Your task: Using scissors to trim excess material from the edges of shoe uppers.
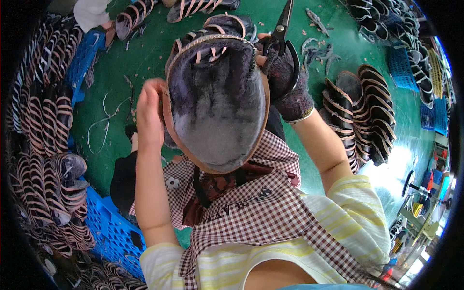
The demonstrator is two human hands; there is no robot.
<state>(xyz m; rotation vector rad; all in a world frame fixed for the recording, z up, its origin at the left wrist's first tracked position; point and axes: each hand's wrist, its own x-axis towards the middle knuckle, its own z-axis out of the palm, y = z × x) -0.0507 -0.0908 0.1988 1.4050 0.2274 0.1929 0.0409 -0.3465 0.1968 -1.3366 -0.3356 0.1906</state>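
Close in front of me is a shoe upper [217, 116] with a grey fleece lining and a tan edge. Pale stitches cross its far end. My left hand [152, 111] grips its left edge, with the fingertips hidden behind it. A dark fingerless glove covers my right hand [287, 82], which holds scissors [282, 29] with black handles, the blades pointing away from me. Fingertips of that hand also touch the upper's right edge. Behind the upper, dark straps and another lined piece [227, 21] show in part.
Stacked black shoe uppers with tan edges [48, 116] line the left side on blue crates [108, 222]. More nested uppers [360, 111] stand on the green floor [338, 48] to the right. Grey fleece trimmings [321, 53] and a white cord [104, 121] lie about.
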